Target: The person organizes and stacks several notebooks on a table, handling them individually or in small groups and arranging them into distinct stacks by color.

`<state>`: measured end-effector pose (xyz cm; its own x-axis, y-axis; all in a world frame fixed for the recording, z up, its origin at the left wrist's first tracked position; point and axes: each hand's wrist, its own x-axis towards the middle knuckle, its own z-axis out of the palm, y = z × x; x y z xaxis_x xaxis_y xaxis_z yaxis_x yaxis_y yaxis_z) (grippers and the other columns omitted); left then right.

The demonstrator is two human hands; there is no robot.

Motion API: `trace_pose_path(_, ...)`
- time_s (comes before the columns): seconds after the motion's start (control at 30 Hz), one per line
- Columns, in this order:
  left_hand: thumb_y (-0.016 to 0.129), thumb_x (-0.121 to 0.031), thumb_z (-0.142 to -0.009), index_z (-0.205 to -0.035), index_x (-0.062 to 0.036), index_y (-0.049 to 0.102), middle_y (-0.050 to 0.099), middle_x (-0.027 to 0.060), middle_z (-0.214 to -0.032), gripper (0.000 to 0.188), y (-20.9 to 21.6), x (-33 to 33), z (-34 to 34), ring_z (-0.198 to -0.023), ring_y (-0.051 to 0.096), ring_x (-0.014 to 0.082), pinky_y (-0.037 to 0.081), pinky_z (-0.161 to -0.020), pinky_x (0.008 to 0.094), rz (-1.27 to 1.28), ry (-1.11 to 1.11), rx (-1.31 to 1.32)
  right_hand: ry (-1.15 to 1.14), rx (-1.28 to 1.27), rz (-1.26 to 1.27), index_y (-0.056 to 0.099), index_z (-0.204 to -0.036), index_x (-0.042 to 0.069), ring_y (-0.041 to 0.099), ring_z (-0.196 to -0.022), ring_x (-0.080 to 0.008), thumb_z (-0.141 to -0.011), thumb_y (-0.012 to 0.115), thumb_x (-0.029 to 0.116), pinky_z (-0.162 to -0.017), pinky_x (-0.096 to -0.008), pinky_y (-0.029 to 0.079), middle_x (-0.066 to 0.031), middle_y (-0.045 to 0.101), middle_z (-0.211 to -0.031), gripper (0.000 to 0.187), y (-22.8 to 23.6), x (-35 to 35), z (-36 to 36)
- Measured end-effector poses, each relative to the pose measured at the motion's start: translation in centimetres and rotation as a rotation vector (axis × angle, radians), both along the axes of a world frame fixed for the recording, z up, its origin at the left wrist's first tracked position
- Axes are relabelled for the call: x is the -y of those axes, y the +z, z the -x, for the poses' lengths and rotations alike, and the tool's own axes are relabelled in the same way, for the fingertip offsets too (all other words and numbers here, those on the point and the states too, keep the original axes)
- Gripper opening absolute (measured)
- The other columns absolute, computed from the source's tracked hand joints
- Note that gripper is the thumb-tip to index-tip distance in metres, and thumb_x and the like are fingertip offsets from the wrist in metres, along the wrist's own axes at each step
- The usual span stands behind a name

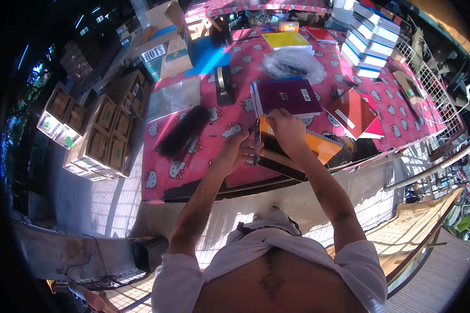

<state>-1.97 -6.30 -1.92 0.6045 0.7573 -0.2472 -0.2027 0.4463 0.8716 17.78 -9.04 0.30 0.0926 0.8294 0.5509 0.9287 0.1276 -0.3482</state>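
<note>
An orange spiral notebook (324, 149) lies tilted at the near edge of the pink table, partly over black material. My right hand (288, 128) is closed at its upper left corner, with the fingertips pinched there. My left hand (235, 150) is closed around a slim dark blue hand tool (257, 146) standing beside the notebook's left end; its exact kind is unclear. Just beyond my hands sits a stack of purple-covered notebooks (290, 96). Red and brown notebooks (352, 112) lie fanned to the right.
A bundle of black strands (185, 133), a black tool with a metal strip (223, 84) and clear sheets (175, 98) lie left. Farther back are crumpled plastic (293, 66), a yellow notebook (287, 40) and a tall notebook stack (369, 44). Cardboard boxes (104, 135) stand beside the table.
</note>
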Motion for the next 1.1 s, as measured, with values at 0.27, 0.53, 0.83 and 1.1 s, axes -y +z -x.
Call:
trace_pose_path(0.27,0.047,-0.036,-0.100,-0.121,-0.0018,0.052,0.069,0.0227,-0.103,0.040,-0.2,-2.3,-0.2,-0.092,0.071,0.0354,0.058,-0.077,0.0487,0.088,-0.101,0.044,0.017,-0.009,-0.027,0.064,-0.093,0.012,0.069,-0.072,-0.0329,-0.090,0.067,0.025,-0.059,-0.0439,0.054,-0.0060,0.066,-0.085,0.014,-0.1,-0.2,-0.2)
trace_pose_path(0.53,0.053,-0.029,-0.097,-0.105,-0.0006,0.065,0.069,0.0150,-0.098,0.032,1.2,-3.6,0.4,-0.079,0.068,0.0259,0.054,-0.074,0.0473,-0.128,-0.100,-0.237,0.050,0.001,-0.085,0.064,-0.089,0.011,0.069,-0.069,-0.0316,-0.090,0.067,0.026,-0.057,-0.0425,0.055,-0.0052,0.065,-0.082,0.016,-0.2,-0.3,-0.4)
trace_pose_path(0.83,0.062,-0.015,-0.088,-0.118,-0.0078,0.068,0.064,0.0166,-0.095,0.032,-4.3,-5.2,5.0,-0.090,0.062,0.0363,0.051,-0.080,0.0446,-0.949,-0.064,-0.868,-0.038,-0.022,-0.064,0.070,-0.113,0.013,0.070,-0.086,-0.0314,-0.089,0.069,0.031,-0.073,-0.0434,0.057,-0.0093,0.070,-0.099,0.029,3.7,2.8,-6.5)
trace_pose_path(1.1,0.068,-0.015,-0.083,-0.129,-0.0129,0.062,0.059,0.0145,-0.122,0.047,-2.4,-4.0,-4.6,-0.108,0.057,0.0364,0.044,-0.097,0.0485,-1.555,0.365,-0.833,-0.583,-0.113,0.257,0.058,-0.134,0.019,0.048,-0.130,-0.0411,-0.090,0.067,0.041,-0.100,-0.0549,0.046,-0.0165,0.051,-0.141,0.049,-8.8,4.0,-29.1)
